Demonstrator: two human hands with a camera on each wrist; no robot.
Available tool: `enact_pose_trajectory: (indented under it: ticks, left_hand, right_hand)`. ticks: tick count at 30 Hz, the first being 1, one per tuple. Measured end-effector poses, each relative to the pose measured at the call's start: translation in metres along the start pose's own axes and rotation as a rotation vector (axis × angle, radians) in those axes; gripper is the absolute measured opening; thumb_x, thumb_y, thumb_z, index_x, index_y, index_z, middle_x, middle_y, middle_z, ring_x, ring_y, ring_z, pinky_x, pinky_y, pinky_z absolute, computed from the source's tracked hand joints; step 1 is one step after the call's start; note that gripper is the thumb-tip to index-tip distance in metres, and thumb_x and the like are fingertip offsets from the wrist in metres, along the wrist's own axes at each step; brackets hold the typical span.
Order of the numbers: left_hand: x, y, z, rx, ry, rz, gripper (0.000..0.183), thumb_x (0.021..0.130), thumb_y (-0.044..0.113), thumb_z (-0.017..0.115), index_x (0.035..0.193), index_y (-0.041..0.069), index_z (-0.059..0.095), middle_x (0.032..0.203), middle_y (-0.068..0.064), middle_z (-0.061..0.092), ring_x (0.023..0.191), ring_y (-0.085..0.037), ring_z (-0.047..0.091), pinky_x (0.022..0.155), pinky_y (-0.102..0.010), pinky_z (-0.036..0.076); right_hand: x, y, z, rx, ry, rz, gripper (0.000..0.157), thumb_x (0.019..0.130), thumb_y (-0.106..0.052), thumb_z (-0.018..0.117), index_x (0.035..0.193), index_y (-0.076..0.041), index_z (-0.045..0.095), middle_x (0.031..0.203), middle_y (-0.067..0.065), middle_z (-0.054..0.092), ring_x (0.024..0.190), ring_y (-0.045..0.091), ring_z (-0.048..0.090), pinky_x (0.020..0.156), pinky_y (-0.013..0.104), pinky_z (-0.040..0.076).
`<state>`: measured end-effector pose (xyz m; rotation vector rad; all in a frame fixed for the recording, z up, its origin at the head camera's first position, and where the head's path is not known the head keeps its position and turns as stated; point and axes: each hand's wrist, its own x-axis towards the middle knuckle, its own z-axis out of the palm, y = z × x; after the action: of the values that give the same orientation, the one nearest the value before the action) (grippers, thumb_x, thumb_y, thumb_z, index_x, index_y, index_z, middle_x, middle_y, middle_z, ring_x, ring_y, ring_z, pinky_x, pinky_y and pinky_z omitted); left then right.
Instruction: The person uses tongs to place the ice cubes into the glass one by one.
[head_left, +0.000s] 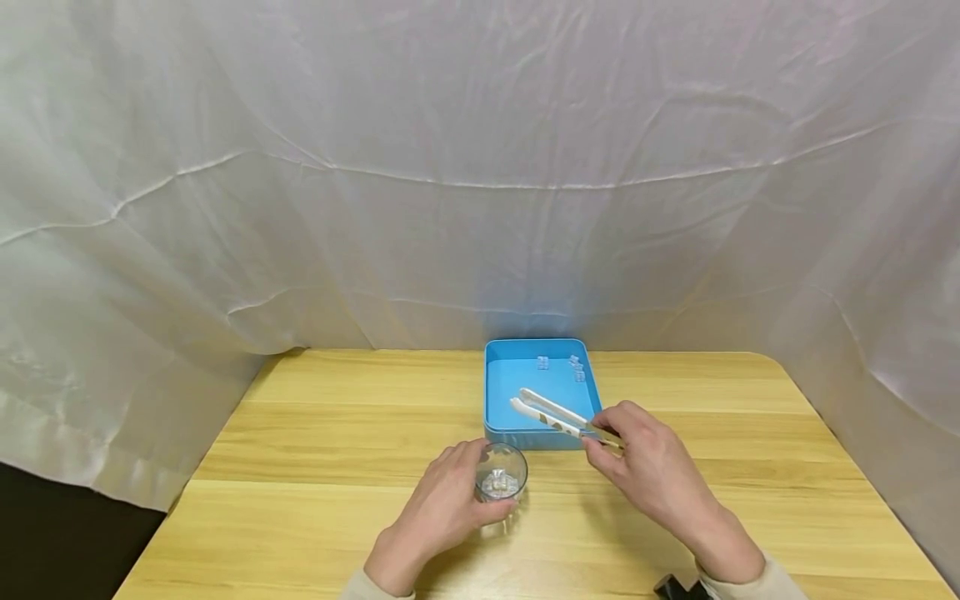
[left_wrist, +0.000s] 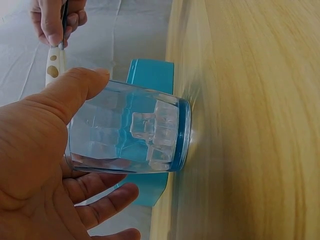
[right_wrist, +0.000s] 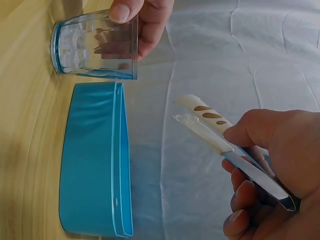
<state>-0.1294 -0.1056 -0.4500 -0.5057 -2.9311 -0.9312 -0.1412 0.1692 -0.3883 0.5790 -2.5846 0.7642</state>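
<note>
My left hand [head_left: 446, 500] grips a clear drinking glass [left_wrist: 102, 127] near its rim, thumb on one side and fingers on the other. The glass stands upright on the table, with several clear ice-like cubes [left_wrist: 162, 132] at its bottom. In my right hand [head_left: 652, 462] is a pair of tongs [right_wrist: 212, 132] with white, brown-spotted tips and a metal handle, pinched between thumb and fingers. The tips are apart and hold nothing. They hover over the near part of a blue tray [head_left: 492, 440]. A few more clear cubes [head_left: 578, 371] lie at the tray's far right.
Behind the tray hangs a pale, wrinkled curtain [head_left: 450, 250], which also encloses both sides. The wooden table [head_left: 315, 467] runs under everything. A small black object [head_left: 670, 587] shows by my right sleeve at the bottom edge. The tray's raised walls stand just beyond the glass.
</note>
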Motion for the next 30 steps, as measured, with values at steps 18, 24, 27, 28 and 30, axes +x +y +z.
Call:
enact_pose_trajectory:
  ticks: [18,24,27,28,30]
  left_hand:
    - [0.000,0.000,0.000,-0.012,-0.004,-0.001,0.083,0.084,0.048,0.087,0.146,0.002,0.054,0.133,-0.011,0.068,0.120,-0.027,0.064,0.110,-0.055,0.049]
    - [0.000,0.000,0.000,-0.008,-0.006,0.001,0.082,0.084,0.047,0.088,0.145,0.002,0.055,0.132,-0.011,0.068,0.119,-0.027,0.064,0.109,-0.055,0.049]
    - [0.000,0.000,0.000,-0.005,-0.005,0.003,0.082,0.084,0.047,0.088,0.145,0.002,0.055,0.131,-0.011,0.068,0.119,-0.026,0.064,0.109,-0.055,0.050]
    - [0.000,0.000,0.000,-0.004,-0.004,0.004,0.083,0.084,0.047,0.088,0.145,0.002,0.055,0.132,-0.011,0.068,0.119,-0.026,0.064,0.109,-0.055,0.050]
    - [0.000,0.000,0.000,-0.002,-0.003,0.006,0.082,0.084,0.047,0.088,0.145,0.002,0.055,0.132,-0.011,0.068,0.119,-0.026,0.064,0.109,-0.054,0.050]
  right_hand:
    - [0.007,0.009,0.004,-0.068,0.052,0.147,0.017,0.092,-0.016,0.079,0.100,-0.001,0.074,0.092,0.006,0.068,0.071,0.015,0.054,0.063,0.032,0.051]
    - [0.010,0.014,0.003,-0.072,0.028,0.195,0.021,0.095,-0.019,0.075,0.103,0.000,0.074,0.096,0.011,0.069,0.075,0.020,0.057,0.066,0.038,0.053]
    - [0.011,0.017,0.005,-0.078,0.023,0.207,0.022,0.096,-0.020,0.073,0.105,0.000,0.074,0.098,0.011,0.069,0.076,0.021,0.058,0.067,0.040,0.054]
    - [0.012,0.018,0.005,-0.081,0.021,0.209,0.022,0.096,-0.021,0.073,0.105,0.000,0.074,0.097,0.011,0.069,0.076,0.021,0.058,0.067,0.039,0.053]
    - [0.013,0.020,0.008,-0.087,0.021,0.213,0.023,0.097,-0.022,0.072,0.104,0.000,0.074,0.097,0.011,0.069,0.075,0.021,0.057,0.067,0.039,0.053]
